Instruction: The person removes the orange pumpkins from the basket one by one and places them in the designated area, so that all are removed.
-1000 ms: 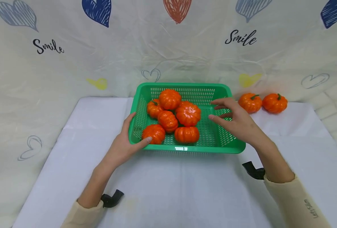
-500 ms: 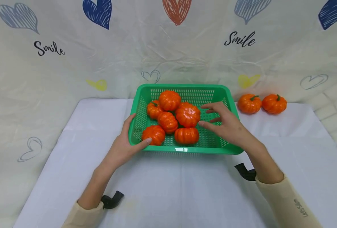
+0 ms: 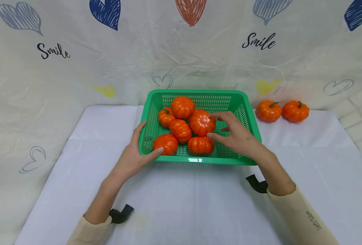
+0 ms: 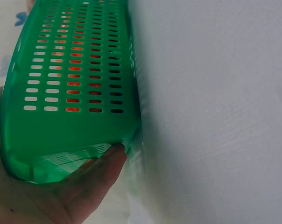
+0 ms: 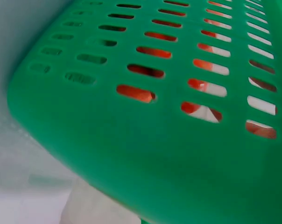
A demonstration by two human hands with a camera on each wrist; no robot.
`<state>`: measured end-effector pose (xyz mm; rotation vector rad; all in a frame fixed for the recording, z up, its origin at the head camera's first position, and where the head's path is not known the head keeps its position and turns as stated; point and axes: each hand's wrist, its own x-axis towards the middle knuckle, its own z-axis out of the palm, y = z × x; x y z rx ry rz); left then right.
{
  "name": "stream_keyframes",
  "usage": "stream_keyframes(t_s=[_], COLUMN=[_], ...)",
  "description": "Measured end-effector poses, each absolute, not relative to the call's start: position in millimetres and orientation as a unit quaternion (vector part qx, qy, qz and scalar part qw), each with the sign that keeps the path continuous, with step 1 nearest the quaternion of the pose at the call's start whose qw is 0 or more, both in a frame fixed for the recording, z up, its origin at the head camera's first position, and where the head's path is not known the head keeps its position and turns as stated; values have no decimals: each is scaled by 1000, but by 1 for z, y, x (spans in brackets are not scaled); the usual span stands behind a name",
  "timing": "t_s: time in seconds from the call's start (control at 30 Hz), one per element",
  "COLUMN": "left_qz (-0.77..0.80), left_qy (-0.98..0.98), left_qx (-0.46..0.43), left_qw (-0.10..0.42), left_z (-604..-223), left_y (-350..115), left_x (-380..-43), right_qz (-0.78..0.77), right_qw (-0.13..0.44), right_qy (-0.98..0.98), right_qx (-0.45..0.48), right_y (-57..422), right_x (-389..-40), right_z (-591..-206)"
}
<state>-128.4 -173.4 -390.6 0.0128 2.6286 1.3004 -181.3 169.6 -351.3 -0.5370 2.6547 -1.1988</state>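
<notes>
A green plastic basket (image 3: 199, 160) with slotted walls stands on the white-covered table, with several small orange pumpkins in its left and middle part. My left hand (image 3: 135, 156) grips the basket's left front corner, thumb over the rim; the left wrist view shows its fingers along the outside of the basket wall (image 4: 66, 126). My right hand (image 3: 239, 136) reaches over the right side into the basket. Its index fingertip and thumb are spread at the right edge of a ribbed pumpkin (image 3: 201, 123). In the right wrist view the basket wall (image 5: 145, 135) hides most of that hand.
Two more pumpkins, one (image 3: 268, 111) beside the other (image 3: 295, 111), sit on the table behind and right of the basket. A pale sheet (image 3: 181, 51) printed with hearts hangs at the back. White cloth (image 3: 181, 204) covers the table in front.
My right hand has moved left across the basket, from its right side to the ribbed pumpkin. The left hand, the basket and the pumpkins have stayed in place.
</notes>
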Motion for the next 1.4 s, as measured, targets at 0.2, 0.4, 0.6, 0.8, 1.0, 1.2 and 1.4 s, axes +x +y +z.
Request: stream_keyframes(t_s=[0.2,0.4,0.6,0.8,1.0,1.2,1.4], left_qz=[439,438,442,444,442,443,443], left_qy=[892,892,891,889,891,891,890], left_qx=[4,2,0,0,1,1,1], left_qw=[108,109,109,109,103,102,105], left_z=[-391,-390,-389,-389,-389,-390,-391], left_y=[-173,-174,-174,-173,-174,-175,-174], left_x=[-129,-129,-129,-130,-130,-130,-130], right_qz=[-393,-399,-405,-420,-418,-408,-417], right_qw=[103,122,140,134,104,77,75], right_qy=[897,892,886,881,883,889,890], right_qx=[-175,-175,-178,-170,-188,-193,-169], right_y=[166,161,158,159,156,156,159], right_x=[-185,-189,-192,-194,-197,-195,-190], right_z=[-356,-358,-359,-362,-364,-365,-363])
